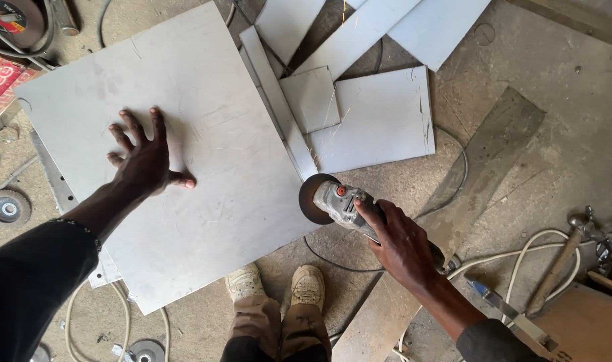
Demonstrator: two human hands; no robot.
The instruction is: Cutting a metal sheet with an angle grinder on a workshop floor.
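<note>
My left hand [143,157] lies flat with fingers spread on a large grey metal sheet [205,221] on the concrete floor. My right hand [401,243] grips the body of an angle grinder [339,201]. Its dark disc [312,198] meets the right edge of the sheet, and thin sparks fly up toward the far offcuts. My two shoes [279,285] stand just below the sheet's near edge.
Several cut metal pieces [379,117] and strips lie beyond the sheet. Loose grinding discs [8,208] lie at the left, and another [145,350] near the bottom. White cables [520,258] and a hammer [564,258] are at the right.
</note>
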